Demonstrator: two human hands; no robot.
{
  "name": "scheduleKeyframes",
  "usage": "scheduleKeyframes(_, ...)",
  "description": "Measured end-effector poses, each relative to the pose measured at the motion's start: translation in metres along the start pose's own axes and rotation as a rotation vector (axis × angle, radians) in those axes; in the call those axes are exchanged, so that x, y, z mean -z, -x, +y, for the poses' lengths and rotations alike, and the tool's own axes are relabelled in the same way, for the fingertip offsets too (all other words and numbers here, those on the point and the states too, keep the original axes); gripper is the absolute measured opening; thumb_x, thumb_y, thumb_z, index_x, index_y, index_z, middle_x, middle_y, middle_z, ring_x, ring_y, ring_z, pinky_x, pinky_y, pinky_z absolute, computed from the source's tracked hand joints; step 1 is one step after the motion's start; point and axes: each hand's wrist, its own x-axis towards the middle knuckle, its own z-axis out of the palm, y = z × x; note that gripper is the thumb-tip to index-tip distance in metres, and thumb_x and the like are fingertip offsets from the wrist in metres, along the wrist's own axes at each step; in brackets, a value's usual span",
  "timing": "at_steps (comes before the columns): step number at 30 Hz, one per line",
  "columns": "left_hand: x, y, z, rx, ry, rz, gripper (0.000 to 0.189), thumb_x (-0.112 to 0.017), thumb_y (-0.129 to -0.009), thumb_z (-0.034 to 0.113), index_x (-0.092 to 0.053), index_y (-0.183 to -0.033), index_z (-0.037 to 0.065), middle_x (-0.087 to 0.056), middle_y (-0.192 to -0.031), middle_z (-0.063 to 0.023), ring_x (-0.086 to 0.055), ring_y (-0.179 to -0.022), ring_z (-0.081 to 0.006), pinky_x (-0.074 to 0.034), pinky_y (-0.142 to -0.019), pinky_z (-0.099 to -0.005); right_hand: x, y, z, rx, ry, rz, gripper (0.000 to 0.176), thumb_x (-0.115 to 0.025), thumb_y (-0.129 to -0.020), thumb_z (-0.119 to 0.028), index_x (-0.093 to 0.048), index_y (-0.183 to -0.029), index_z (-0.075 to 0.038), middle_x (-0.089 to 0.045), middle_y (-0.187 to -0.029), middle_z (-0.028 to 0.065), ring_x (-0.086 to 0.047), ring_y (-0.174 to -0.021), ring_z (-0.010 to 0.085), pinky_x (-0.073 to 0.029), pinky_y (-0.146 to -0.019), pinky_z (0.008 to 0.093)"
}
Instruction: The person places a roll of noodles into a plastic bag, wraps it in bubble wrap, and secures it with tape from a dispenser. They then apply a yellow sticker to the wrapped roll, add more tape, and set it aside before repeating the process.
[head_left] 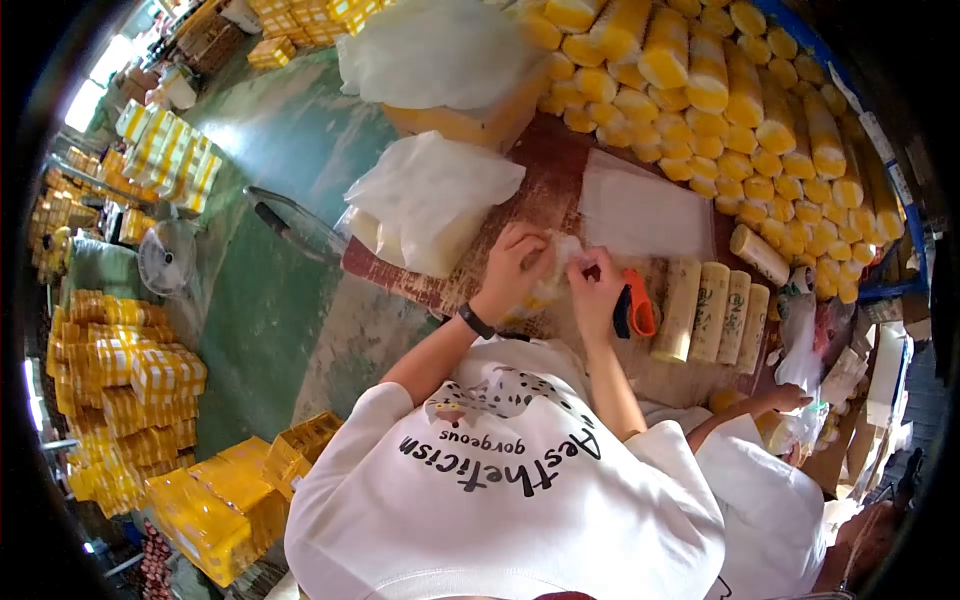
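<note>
My left hand [515, 262] has a dark band on its wrist and its fingers are curled inward over the brown worktop. Close beside it, my right hand [596, 280] is closed in a pinch. A thin, crumpled piece of clear plastic film [567, 250] spans the gap between both hands, its edges at the fingertips. Right of my right hand lies an orange and dark blue object [640, 303] whose kind I cannot make out. Several pale cylindrical packs [708, 312] with green print lie side by side beyond it. A flat stack of clear plastic sheets [642, 208] rests behind my hands.
A pile of whitish plastic bags [425, 205] sits at the worktop's left edge. Many yellow-ended cylindrical packs [725, 110] are heaped at the back right. A co-worker's arm [740, 410] reaches in from the right. Yellow-taped boxes [225, 500] and a fan [168, 258] stand left.
</note>
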Motion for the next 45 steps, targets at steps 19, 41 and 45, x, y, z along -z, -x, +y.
scheduleKeyframes(19,0.006,0.003,0.012,0.222,0.128,-0.065,0.008,-0.063,-0.081,0.009,-0.061,-0.087,0.004,-0.055,-0.114,-0.0148,-0.055,-0.102,-0.0273,-0.046,-0.082,-0.0341,0.015,0.018,-0.010,0.374,0.301,-0.415,0.023,-0.071,-0.076,-0.018,-0.069,-0.098,-0.010,-0.045,-0.129,0.0074,-0.042,-0.121,0.0280,-0.040,-0.098,0.0400)
scheduleKeyframes(41,0.043,0.011,-0.002,0.339,0.638,-0.226,0.045,-0.054,-0.082,-0.005,-0.044,-0.125,0.005,-0.047,-0.126,-0.0086,-0.049,-0.114,-0.0203,-0.040,-0.095,-0.0314,0.071,0.059,0.222,-0.273,0.650,-0.142,0.042,-0.073,-0.073,-0.019,-0.056,-0.105,0.003,-0.062,-0.099,0.0217,-0.060,-0.093,0.0349,-0.047,-0.082,0.0420)
scheduleKeyframes(45,0.045,0.018,-0.003,0.325,0.480,-0.165,0.049,-0.064,-0.080,-0.002,-0.043,-0.124,0.005,-0.046,-0.127,-0.0078,-0.049,-0.115,-0.0193,-0.038,-0.097,-0.0320,0.078,0.057,0.202,-0.126,0.267,-0.079,0.039,-0.071,-0.077,-0.018,-0.058,-0.110,0.001,-0.064,-0.101,0.0202,-0.063,-0.092,0.0337,-0.049,-0.076,0.0393)
